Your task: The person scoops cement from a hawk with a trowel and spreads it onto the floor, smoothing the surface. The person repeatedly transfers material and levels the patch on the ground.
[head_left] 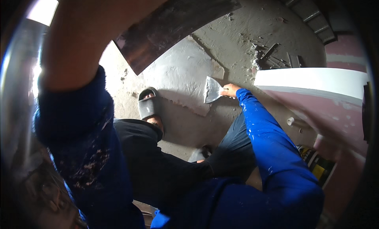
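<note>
My right hand (231, 91) is closed round the handle of a putty knife (213, 89), its arm reaching forward in a paint-spattered blue sleeve. The knife's wide, flaring blade points left and carries white filler along its edge. Beneath and beyond it, a pale grey sheet (173, 71) with smears on it lies on the floor. My left forearm (75, 43) rises close to the camera at the upper left, sleeve pushed back, and its hand is beyond the top of the picture. Beside that forearm is a dark, flat panel (169, 28); what supports it is hidden.
A low pinkish board wall (323, 106) with a white top ledge (316, 81) stands at the right. Debris and dark strips (276, 59) lie on the rough floor near it. A small white pipe piece (290, 121) and a dark container (316, 162) are nearby. My sandalled feet (147, 104) stand below.
</note>
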`<action>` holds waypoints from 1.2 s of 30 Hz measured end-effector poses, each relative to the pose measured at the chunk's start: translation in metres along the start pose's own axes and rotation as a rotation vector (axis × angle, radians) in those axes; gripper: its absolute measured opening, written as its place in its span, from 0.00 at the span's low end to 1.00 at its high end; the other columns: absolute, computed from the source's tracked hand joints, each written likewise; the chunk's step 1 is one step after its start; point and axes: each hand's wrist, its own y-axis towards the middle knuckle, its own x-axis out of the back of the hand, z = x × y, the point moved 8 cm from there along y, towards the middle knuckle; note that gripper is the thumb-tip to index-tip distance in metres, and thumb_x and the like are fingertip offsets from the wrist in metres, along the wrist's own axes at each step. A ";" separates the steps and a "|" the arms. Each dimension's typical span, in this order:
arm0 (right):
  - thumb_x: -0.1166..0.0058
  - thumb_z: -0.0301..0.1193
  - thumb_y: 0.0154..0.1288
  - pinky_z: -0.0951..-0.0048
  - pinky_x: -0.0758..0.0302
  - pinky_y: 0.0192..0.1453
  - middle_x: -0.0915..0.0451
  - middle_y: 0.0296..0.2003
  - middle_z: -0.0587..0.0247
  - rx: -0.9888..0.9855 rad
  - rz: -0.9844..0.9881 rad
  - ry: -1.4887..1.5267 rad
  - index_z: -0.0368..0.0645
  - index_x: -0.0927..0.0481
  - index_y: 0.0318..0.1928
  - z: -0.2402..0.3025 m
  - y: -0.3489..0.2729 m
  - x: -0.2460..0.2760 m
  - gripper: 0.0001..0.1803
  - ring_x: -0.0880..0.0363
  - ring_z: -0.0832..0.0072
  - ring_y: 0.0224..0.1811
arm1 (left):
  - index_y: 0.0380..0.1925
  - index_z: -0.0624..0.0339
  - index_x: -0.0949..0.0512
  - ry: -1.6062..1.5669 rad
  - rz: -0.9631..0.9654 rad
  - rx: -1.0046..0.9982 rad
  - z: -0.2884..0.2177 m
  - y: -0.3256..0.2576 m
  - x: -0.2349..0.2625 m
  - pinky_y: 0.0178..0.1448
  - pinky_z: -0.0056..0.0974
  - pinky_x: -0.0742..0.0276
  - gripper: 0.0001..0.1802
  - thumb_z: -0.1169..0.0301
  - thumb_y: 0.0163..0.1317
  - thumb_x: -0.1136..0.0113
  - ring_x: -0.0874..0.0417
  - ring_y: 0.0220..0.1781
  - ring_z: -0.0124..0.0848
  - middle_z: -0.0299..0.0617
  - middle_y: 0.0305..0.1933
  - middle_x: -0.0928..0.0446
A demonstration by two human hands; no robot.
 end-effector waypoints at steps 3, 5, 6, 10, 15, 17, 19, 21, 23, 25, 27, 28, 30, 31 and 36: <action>0.42 0.56 0.53 0.60 0.23 0.40 0.18 0.34 0.53 0.196 -0.102 -0.048 0.43 0.20 0.41 0.027 0.009 -0.006 0.29 0.18 0.61 0.35 | 0.47 0.62 0.24 -0.012 0.012 0.003 0.008 -0.008 -0.004 0.34 0.36 0.23 0.20 0.63 0.57 0.50 0.20 0.25 0.31 0.42 0.29 0.21; 0.46 0.59 0.54 0.54 0.27 0.52 0.19 0.43 0.48 0.320 -0.241 -0.143 0.42 0.21 0.43 0.061 0.013 -0.011 0.32 0.22 0.50 0.48 | 0.47 0.62 0.24 -0.012 0.006 -0.005 0.006 -0.009 -0.004 0.34 0.36 0.22 0.20 0.63 0.57 0.50 0.20 0.26 0.31 0.42 0.30 0.21; 0.48 0.59 0.55 0.56 0.28 0.55 0.20 0.45 0.52 0.215 -0.184 -0.307 0.43 0.21 0.44 0.068 0.023 -0.023 0.32 0.23 0.52 0.50 | 0.47 0.62 0.24 -0.011 0.005 -0.011 0.005 -0.009 -0.004 0.34 0.36 0.22 0.20 0.63 0.57 0.50 0.20 0.26 0.31 0.42 0.30 0.21; 0.48 0.58 0.57 0.56 0.26 0.48 0.19 0.39 0.50 0.216 -0.227 -0.197 0.43 0.22 0.42 0.065 0.013 -0.016 0.30 0.20 0.53 0.42 | 0.47 0.61 0.24 -0.026 0.004 -0.016 -0.003 -0.007 -0.003 0.35 0.36 0.22 0.20 0.63 0.57 0.49 0.20 0.28 0.31 0.43 0.31 0.21; 0.40 0.53 0.54 0.66 0.23 0.41 0.17 0.34 0.57 0.117 0.031 0.089 0.41 0.21 0.41 -0.002 0.000 0.001 0.28 0.19 0.67 0.35 | 0.46 0.61 0.24 -0.022 0.003 -0.008 0.007 -0.011 -0.003 0.35 0.36 0.22 0.19 0.63 0.57 0.49 0.20 0.29 0.32 0.43 0.33 0.21; 0.38 0.50 0.55 0.73 0.24 0.37 0.16 0.36 0.61 0.043 0.043 0.043 0.39 0.22 0.40 0.000 0.008 -0.006 0.25 0.20 0.75 0.33 | 0.46 0.61 0.24 -0.026 0.015 -0.001 0.012 -0.012 -0.006 0.36 0.36 0.22 0.19 0.63 0.57 0.49 0.20 0.30 0.32 0.43 0.33 0.21; 0.40 0.54 0.54 0.63 0.24 0.47 0.17 0.41 0.53 0.237 -0.142 0.154 0.43 0.22 0.45 0.049 0.016 -0.018 0.29 0.18 0.62 0.44 | 0.46 0.61 0.24 -0.027 0.014 0.002 0.014 -0.013 -0.006 0.36 0.36 0.22 0.19 0.64 0.57 0.49 0.20 0.30 0.32 0.43 0.34 0.21; 0.50 0.62 0.55 0.55 0.28 0.55 0.22 0.49 0.50 0.299 -0.209 -0.090 0.48 0.22 0.47 0.104 0.028 -0.042 0.33 0.24 0.51 0.51 | 0.45 0.61 0.24 -0.027 0.010 0.007 0.013 -0.013 -0.006 0.36 0.36 0.22 0.19 0.64 0.57 0.49 0.20 0.31 0.32 0.43 0.34 0.21; 0.50 0.63 0.56 0.56 0.29 0.57 0.21 0.48 0.52 0.311 -0.186 -0.124 0.47 0.22 0.49 0.136 0.035 -0.052 0.34 0.24 0.52 0.52 | 0.45 0.61 0.24 -0.019 0.008 0.005 0.010 -0.013 -0.004 0.37 0.36 0.22 0.18 0.64 0.57 0.49 0.20 0.32 0.33 0.43 0.35 0.22; 0.49 0.60 0.57 0.57 0.29 0.55 0.20 0.47 0.52 0.355 -0.166 -0.156 0.46 0.22 0.48 0.139 0.033 -0.042 0.32 0.24 0.52 0.52 | 0.45 0.61 0.24 -0.021 0.011 0.007 0.009 -0.013 -0.003 0.37 0.36 0.22 0.18 0.64 0.57 0.48 0.20 0.32 0.33 0.44 0.35 0.22; 0.49 0.60 0.58 0.59 0.30 0.56 0.20 0.46 0.53 0.343 -0.109 -0.122 0.46 0.21 0.47 0.109 0.026 -0.018 0.31 0.24 0.55 0.52 | 0.45 0.61 0.24 -0.023 0.009 0.016 0.011 -0.014 -0.002 0.37 0.36 0.22 0.18 0.64 0.57 0.48 0.20 0.33 0.33 0.44 0.36 0.22; 0.47 0.61 0.55 0.59 0.30 0.56 0.20 0.46 0.51 0.312 -0.095 -0.110 0.45 0.20 0.46 0.086 0.021 -0.005 0.33 0.24 0.55 0.52 | 0.45 0.61 0.24 -0.021 0.010 0.019 0.013 -0.014 -0.001 0.37 0.36 0.22 0.18 0.64 0.57 0.48 0.20 0.33 0.33 0.44 0.36 0.22; 0.44 0.61 0.51 0.60 0.27 0.54 0.19 0.44 0.48 0.219 -0.102 -0.108 0.43 0.19 0.44 0.041 0.012 0.015 0.34 0.22 0.54 0.49 | 0.45 0.61 0.24 -0.023 0.013 0.025 0.018 -0.015 0.000 0.37 0.36 0.22 0.18 0.64 0.57 0.48 0.20 0.34 0.33 0.44 0.37 0.22; 0.43 0.61 0.51 0.60 0.26 0.52 0.19 0.43 0.46 0.189 -0.078 -0.115 0.43 0.19 0.43 0.028 0.010 0.018 0.34 0.21 0.53 0.47 | 0.45 0.61 0.24 -0.024 0.016 0.027 0.021 -0.015 0.001 0.38 0.37 0.22 0.18 0.64 0.57 0.48 0.20 0.34 0.33 0.44 0.37 0.22; 0.47 0.61 0.55 0.57 0.28 0.54 0.19 0.43 0.51 0.339 -0.261 -0.150 0.47 0.21 0.45 0.110 0.019 -0.009 0.32 0.22 0.53 0.49 | 0.44 0.61 0.24 -0.016 0.018 0.029 0.026 -0.015 0.003 0.38 0.37 0.22 0.17 0.65 0.57 0.48 0.20 0.35 0.34 0.44 0.38 0.22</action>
